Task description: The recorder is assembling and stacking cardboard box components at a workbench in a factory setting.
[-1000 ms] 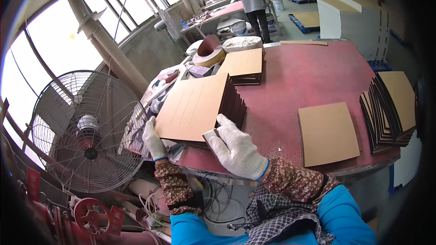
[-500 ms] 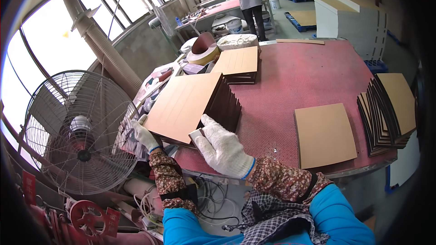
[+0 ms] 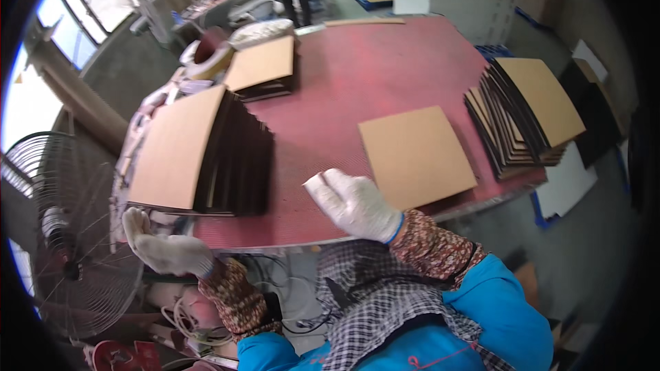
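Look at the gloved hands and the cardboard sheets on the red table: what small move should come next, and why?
Probably the right hand should reach to the single cardboard sheet lying flat beside it. That hand hovers open and empty over the red table, closest to this loose sheet, while the left hand is below the table edge by the leaning stack of sheets, holding nothing.

The bench has a red top with a curved near edge. A single flat brown cardboard sheet lies on it near that edge. Left of this sheet, well apart, stands a tilted stack of cardboard sheets. Right of the sheet, just beside it, lies a fanned stack. Beyond the sheet, far left, lies a smaller stack, with a tape roll beside it.
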{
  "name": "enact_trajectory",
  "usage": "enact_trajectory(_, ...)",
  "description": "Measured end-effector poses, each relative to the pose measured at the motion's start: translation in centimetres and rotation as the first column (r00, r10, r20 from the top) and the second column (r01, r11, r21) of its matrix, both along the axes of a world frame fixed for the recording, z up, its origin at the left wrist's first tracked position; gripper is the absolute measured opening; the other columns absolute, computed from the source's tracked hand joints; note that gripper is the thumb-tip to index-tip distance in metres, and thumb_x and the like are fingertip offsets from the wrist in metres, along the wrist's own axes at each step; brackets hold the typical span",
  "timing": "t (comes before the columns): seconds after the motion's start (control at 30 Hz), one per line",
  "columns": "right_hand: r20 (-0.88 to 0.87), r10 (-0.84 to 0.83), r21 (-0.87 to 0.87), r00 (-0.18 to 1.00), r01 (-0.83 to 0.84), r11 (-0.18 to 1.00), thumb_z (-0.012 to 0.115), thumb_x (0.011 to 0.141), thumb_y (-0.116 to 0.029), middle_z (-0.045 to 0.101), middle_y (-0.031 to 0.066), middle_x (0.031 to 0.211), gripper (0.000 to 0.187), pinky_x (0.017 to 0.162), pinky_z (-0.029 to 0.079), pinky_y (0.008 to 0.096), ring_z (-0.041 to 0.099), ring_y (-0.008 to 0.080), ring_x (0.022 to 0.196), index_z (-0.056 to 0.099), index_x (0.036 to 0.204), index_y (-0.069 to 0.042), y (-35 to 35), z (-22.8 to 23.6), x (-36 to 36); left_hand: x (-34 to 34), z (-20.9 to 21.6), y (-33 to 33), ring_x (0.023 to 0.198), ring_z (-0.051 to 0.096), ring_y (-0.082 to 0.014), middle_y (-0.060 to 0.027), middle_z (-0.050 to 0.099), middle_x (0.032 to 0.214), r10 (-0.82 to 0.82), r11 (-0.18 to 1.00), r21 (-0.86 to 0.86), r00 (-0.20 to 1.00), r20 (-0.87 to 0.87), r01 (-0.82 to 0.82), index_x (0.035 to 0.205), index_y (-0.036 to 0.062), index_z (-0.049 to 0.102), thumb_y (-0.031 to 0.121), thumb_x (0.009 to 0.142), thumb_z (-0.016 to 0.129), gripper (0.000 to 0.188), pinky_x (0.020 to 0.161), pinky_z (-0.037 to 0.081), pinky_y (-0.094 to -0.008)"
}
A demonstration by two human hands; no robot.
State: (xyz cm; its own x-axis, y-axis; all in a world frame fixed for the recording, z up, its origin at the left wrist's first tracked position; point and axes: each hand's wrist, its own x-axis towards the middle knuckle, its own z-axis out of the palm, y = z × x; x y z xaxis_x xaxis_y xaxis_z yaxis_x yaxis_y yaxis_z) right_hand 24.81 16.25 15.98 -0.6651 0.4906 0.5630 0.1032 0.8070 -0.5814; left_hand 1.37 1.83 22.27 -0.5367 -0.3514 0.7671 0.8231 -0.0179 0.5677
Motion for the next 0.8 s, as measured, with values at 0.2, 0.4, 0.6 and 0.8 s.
enact_trajectory(0.2,0.518,-0.515,0.020,0.683,0.592,0.806,0.057,0.104,-0.024,0.061,0.0140,0.086,0.023,0.057,0.055,0.0481,0.068,0.0348,0.068,0.063,0.118,-0.008,2.7,-4.5,17.2,13.4,-8.7,9.1,0.131,0.058,-0.0312,-0.0221,0.062,0.138,-0.773,0.275,-0.297,0.394,0.497,0.915,0.140,-0.0097,0.056,0.017,0.106,0.049,0.044,0.115,0.042,-0.0391)
enact_trajectory(0.4,0.562,-0.639,0.458,0.525,0.446,0.769,0.051,0.105,-0.025,0.063,0.0121,0.084,0.020,0.055,0.055,0.0482,0.069,0.0332,0.067,0.062,0.112,-0.010,3.9,-6.3,21.8,17.7,-16.6,18.4,0.153,0.032,-0.0372,-0.0291,0.033,0.163,-0.603,0.078,-0.125,0.147,0.784,0.989,0.158,-0.0089,0.028,0.029,0.105,0.056,0.071,0.126,0.027,-0.0403)
enact_trajectory(0.6,0.568,-0.635,0.423,0.523,0.476,0.771,0.053,0.106,-0.029,0.064,0.0127,0.071,0.021,0.053,0.054,0.0476,0.069,0.0331,0.061,0.059,0.101,-0.009,4.8,-7.5,22.0,20.2,-18.7,19.8,0.153,0.033,-0.0361,-0.0281,0.031,0.165,-0.573,0.099,-0.241,0.253,0.780,0.966,0.160,-0.0078,0.023,0.026,0.101,0.060,0.078,0.125,0.027,-0.0392)
enact_trajectory(0.8,0.599,-0.638,0.353,0.484,0.555,0.753,0.055,0.106,-0.031,0.062,0.0125,0.059,0.024,0.048,0.053,0.0455,0.067,0.0318,0.054,0.056,0.095,-0.009,4.6,-5.8,20.7,19.3,-19.2,19.6,0.153,0.032,-0.0357,-0.0285,0.030,0.164,-0.586,0.107,-0.312,0.313,0.748,0.944,0.159,-0.0108,0.022,0.016,0.097,0.064,0.079,0.125,0.027,-0.0387)
